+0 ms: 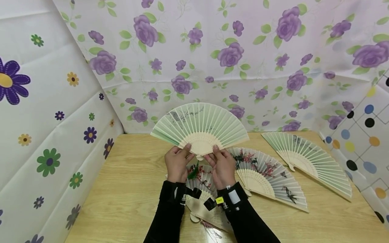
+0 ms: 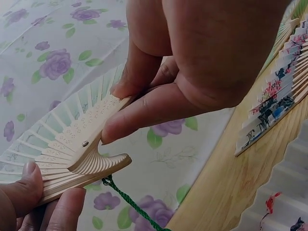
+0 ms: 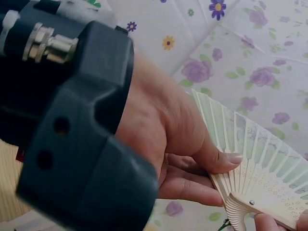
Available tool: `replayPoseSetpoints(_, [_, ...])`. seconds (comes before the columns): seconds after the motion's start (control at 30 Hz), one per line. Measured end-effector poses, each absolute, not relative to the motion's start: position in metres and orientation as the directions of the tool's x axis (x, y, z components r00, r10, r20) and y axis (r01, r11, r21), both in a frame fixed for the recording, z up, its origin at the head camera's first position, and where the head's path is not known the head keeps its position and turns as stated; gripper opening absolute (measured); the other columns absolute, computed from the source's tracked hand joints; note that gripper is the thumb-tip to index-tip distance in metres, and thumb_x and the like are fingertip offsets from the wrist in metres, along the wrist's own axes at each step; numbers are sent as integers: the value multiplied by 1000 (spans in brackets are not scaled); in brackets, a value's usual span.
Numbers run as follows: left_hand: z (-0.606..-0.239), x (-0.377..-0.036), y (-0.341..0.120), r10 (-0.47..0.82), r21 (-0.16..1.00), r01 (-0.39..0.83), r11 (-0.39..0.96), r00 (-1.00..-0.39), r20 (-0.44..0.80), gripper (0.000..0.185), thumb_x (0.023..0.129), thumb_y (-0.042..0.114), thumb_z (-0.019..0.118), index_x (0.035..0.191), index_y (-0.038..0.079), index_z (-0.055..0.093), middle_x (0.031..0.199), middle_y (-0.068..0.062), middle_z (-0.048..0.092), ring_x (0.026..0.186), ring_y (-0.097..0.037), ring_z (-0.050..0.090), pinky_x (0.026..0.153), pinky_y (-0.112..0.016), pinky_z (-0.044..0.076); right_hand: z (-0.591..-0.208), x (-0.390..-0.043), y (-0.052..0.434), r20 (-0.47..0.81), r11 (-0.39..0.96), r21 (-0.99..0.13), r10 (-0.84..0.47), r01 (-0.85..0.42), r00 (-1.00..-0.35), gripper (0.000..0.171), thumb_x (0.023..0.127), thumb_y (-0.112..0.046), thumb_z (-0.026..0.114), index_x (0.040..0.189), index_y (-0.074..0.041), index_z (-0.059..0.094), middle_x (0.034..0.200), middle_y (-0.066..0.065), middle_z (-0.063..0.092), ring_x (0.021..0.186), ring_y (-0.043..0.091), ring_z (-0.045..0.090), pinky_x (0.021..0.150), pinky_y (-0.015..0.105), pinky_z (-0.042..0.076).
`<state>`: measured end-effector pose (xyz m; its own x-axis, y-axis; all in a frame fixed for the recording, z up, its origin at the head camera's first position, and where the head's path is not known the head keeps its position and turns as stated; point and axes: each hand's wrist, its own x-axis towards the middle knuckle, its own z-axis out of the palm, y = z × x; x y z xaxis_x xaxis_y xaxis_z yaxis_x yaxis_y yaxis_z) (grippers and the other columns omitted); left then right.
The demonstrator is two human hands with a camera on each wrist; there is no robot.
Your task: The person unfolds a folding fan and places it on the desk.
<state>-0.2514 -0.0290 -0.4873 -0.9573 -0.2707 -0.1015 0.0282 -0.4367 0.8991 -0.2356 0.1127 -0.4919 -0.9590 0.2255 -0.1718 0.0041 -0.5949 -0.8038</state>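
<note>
Both hands hold a spread pale-green folding fan above the table, its pivot toward the person and a grey branch pattern on its leaf. My left hand pinches the left guard stick between thumb and fingers. On the right guard stick, my right hand does the same. Perforated pale ribs fan out from a metal rivet, and a green cord hangs from the pivot end. In the right wrist view, the left hand's thumb presses on the ribs; only fingertips of the right hand show.
On the wooden table, a spread white fan with red blossoms lies to the right. Beyond it lies another pale-green fan. A third fan lies under the forearms, partly hidden. Patterned cloths enclose the back and sides.
</note>
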Motion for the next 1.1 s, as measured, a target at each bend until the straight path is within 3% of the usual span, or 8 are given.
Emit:
replayPoseSetpoints(0.17, [-485, -251, -27, -275, 890, 47, -454, -957, -90, 4, 109, -3, 74, 106, -6, 73, 90, -5, 74, 84, -13, 77, 83, -29, 75, -491, -237, 112, -212, -620, -785, 235, 21, -948, 19, 121, -15, 56, 124, 3, 63, 112, 5, 70, 95, 9, 79, 100, 26, 71])
replayPoseSetpoints(0.37, [-485, -252, -25, -288, 891, 52, -450, -954, -89, 19, 109, -2, 74, 91, 1, 67, 83, -3, 70, 81, -13, 75, 82, -29, 75, -491, -236, 110, -245, -660, -751, 238, 29, -940, 24, 122, -15, 54, 134, 4, 60, 119, 6, 71, 96, 8, 81, 101, 24, 70])
replayPoseSetpoints(0.57, [-486, -251, -25, -295, 887, 66, -457, -952, -81, 12, 109, -2, 74, 98, -3, 69, 83, -3, 71, 81, -13, 76, 81, -28, 75, -491, -236, 109, -229, -648, -761, 235, 23, -945, 22, 122, -14, 55, 133, 4, 60, 118, 6, 72, 97, 8, 81, 101, 24, 70])
replayPoseSetpoints(0.7, [-485, -250, -23, -297, 882, 72, -465, -952, -79, 3, 109, -4, 73, 108, -7, 73, 85, -3, 72, 81, -12, 77, 81, -29, 75, -490, -234, 109, -230, -668, -744, 232, 17, -945, 32, 123, -17, 53, 144, 6, 58, 116, 5, 73, 97, 8, 81, 102, 24, 70])
replayPoseSetpoints(0.87, [-483, -249, -22, -297, 879, 75, -472, -952, -78, 18, 109, -6, 71, 126, -13, 73, 90, -3, 76, 83, -11, 79, 81, -28, 74, -489, -234, 108, -237, -694, -720, 227, 14, -945, 38, 123, -17, 51, 152, 8, 53, 116, 5, 72, 96, 8, 80, 104, 23, 69])
replayPoseSetpoints(1.1, [-483, -248, -26, -306, 881, 72, -467, -948, -85, 20, 111, -5, 70, 129, -13, 71, 93, -3, 76, 85, -12, 78, 83, -27, 74, -489, -236, 110, -210, -663, -748, 206, 21, -956, 37, 121, -11, 56, 153, 8, 56, 120, 7, 74, 102, 11, 83, 106, 27, 69])
